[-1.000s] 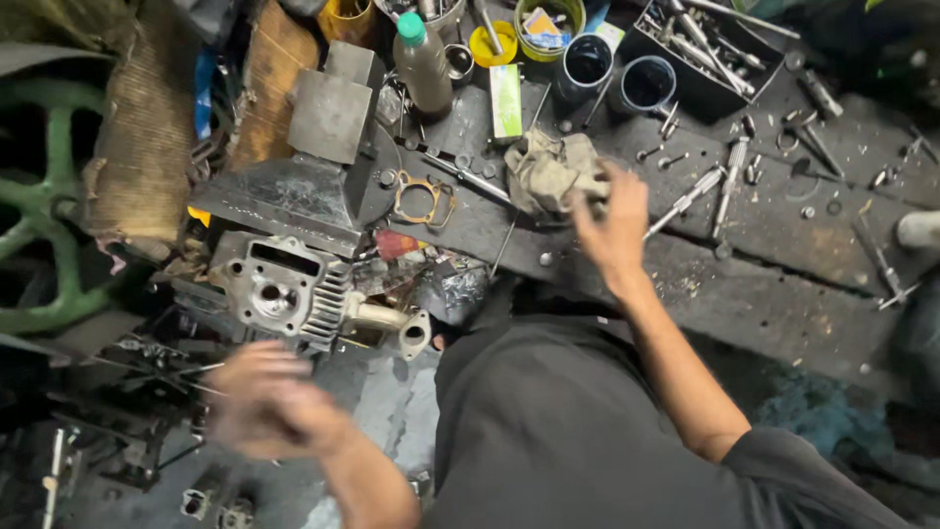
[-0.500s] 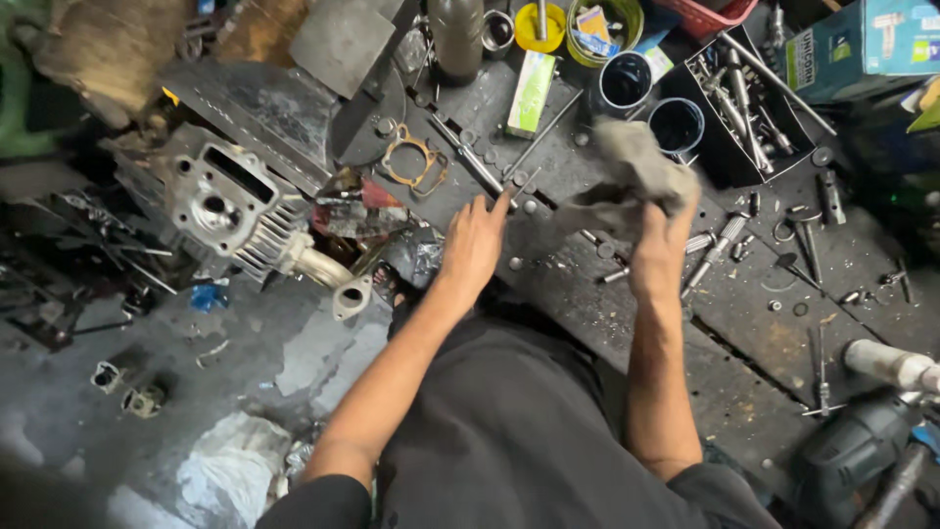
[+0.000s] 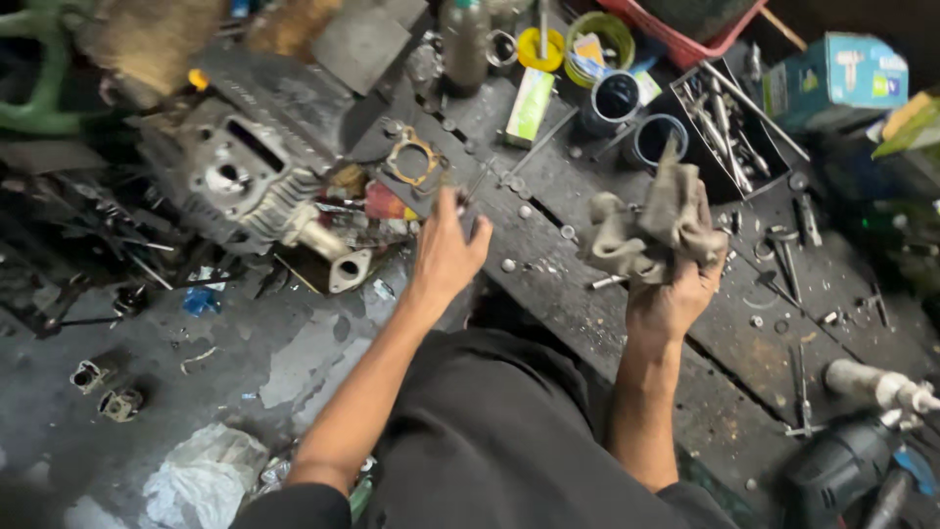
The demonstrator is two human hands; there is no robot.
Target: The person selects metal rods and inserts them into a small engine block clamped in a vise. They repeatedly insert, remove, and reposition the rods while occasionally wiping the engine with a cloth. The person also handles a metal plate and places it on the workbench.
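The right hand point(image 3: 671, 294) is raised off the bench with its fingers closed round a crumpled grey rag point(image 3: 646, 230); the cloth bunches up above the fist and spills toward the left hand. Beyond this hand, farther from the body, stand two dark round cups point(image 3: 632, 118) and a black tray of tools point(image 3: 729, 127).

The left hand point(image 3: 446, 250) lies low over the dark plank bench point(image 3: 587, 284), fingers stretched forward and loosely spread. Its fingertips come to a thin metal rod point(image 3: 509, 167), which runs away from the hand on a slant, its long axis pointing up and to the right toward a small green box point(image 3: 529, 108). Motion blur hides the fingertips, so I cannot tell whether they pinch the near end of the rod or only touch it.

Just ahead and to the left of those fingertips lies a brass-coloured gasket point(image 3: 413, 162), and farther left an engine block point(image 3: 235, 181) with cooling fins. Loose bolts and washers are scattered on the plank between the two hands. The left hand is much the nearer to the rod; the right, holding the rag, is well apart from it.
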